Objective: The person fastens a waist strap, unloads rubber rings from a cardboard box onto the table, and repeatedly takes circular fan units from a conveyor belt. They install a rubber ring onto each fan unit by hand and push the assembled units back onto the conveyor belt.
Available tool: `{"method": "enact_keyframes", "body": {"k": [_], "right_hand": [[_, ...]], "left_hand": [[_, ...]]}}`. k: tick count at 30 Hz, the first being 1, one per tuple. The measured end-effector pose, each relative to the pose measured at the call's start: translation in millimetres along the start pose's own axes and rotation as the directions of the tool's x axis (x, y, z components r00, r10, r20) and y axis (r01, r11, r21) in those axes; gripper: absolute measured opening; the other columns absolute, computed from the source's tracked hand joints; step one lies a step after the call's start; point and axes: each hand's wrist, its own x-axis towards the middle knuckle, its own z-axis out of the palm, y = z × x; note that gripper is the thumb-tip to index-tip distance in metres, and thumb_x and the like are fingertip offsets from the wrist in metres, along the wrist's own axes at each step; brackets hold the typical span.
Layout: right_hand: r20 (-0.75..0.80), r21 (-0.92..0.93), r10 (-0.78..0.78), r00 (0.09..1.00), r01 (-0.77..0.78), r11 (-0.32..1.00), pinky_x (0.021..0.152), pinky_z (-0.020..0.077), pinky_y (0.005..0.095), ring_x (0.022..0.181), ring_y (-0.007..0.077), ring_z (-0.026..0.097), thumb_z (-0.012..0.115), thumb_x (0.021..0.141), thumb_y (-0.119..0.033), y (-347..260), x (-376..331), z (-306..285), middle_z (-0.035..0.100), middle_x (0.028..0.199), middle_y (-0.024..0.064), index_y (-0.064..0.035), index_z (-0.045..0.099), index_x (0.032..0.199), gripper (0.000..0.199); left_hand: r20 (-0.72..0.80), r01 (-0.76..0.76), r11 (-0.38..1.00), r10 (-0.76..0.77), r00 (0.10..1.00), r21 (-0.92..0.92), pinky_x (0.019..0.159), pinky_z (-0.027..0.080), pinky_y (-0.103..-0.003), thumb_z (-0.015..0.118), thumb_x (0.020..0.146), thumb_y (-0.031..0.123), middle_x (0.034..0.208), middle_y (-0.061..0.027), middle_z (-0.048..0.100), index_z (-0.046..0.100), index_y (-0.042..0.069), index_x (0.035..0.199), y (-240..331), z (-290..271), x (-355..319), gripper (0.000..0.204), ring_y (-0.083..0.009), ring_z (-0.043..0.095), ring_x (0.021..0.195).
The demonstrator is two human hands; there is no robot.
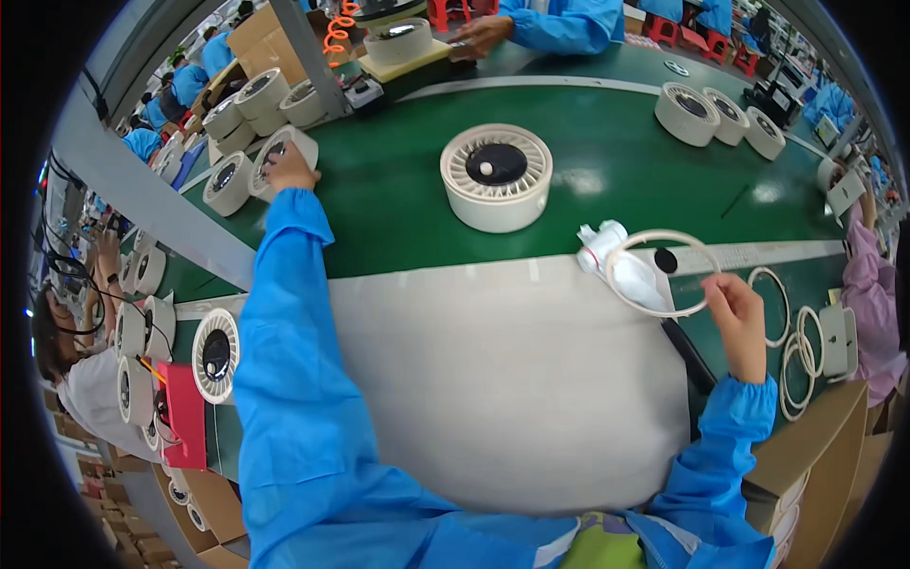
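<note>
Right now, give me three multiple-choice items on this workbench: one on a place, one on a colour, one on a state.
1. Where does the lone round fan housing sit?
A. on the green belt
B. on the white mat
C. in a cardboard box

2. What colour are the person's sleeves?
A. red
B. blue
C. grey

3. What is the right hand doing?
A. resting flat and empty
B. gripping a screwdriver
C. holding up a thin white ring

Answers: 1 A, the housing stands on the green belt beyond the white mat. 2 B, both forearms are blue. 3 C, its fingers pinch the thin white ring, while the left hand reaches to a housing at the far left.
</note>
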Motion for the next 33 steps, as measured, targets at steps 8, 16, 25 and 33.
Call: {"method": "enact_keyframes", "body": {"k": [8, 16, 25, 33], "right_hand": [[-0.164, -0.193, -0.053, 0.985, 0.020, 0.981, 0.054, 0.0357, 0.0196, 0.059, 0.0061, 0.044, 0.051, 0.083, -0.010, 39, 15, -11, 0.050, 0.066, -0.0011, 0.0031, 0.056, 0.102, 0.023], [0.111, 0.181, -0.026, 0.993, 0.005, 0.983, 0.051, 0.0347, 0.0189, 0.060, 0.0056, 0.043, 0.052, 0.083, -0.016, -35, -18, 44, 0.053, 0.070, -0.0004, -0.0007, 0.057, 0.104, 0.027], [0.245, -0.135, -0.355, 0.902, 0.394, 0.909, 0.059, 0.0434, 0.0294, 0.066, 0.0224, 0.056, 0.056, 0.077, -0.009, -42, -36, 122, 0.059, 0.076, 0.0145, 0.0004, 0.060, 0.098, 0.023], [0.286, -0.483, -0.303, 0.909, 0.410, 0.774, 0.066, 0.0451, 0.0356, 0.074, 0.0316, 0.057, 0.051, 0.077, -0.003, -60, -58, 125, 0.057, 0.081, 0.0209, 0.0010, 0.055, 0.104, 0.028]], "left_hand": [[-0.293, -0.733, 0.525, 0.687, 0.665, -0.432, 0.088, 0.039, -0.042, 0.073, 0.052, 0.013, 0.119, -0.0216, 0.043, 0.035, 0.005, 0.122, -9, -162, -230, 0.080, -0.0393, 0.042, 0.110], [-0.410, -0.859, 0.110, 0.844, 0.347, -0.500, 0.098, 0.026, -0.041, 0.060, 0.073, 0.029, 0.133, -0.0185, 0.029, 0.024, 0.001, 0.129, -19, -164, -327, 0.073, -0.0371, 0.028, 0.121], [0.299, 0.783, -0.346, 0.784, 0.544, -0.517, 0.099, 0.026, -0.029, 0.029, 0.091, 0.039, 0.135, -0.0119, 0.027, 0.011, -0.001, 0.133, 7, -158, -315, 0.061, -0.0202, 0.029, 0.124], [0.179, 0.374, -0.140, 0.694, 0.698, -0.917, 0.083, 0.042, -0.029, 0.037, 0.091, 0.024, 0.108, -0.0137, 0.054, 0.035, -0.003, 0.124, 15, -144, -304, 0.043, -0.0225, 0.053, 0.100]]}}
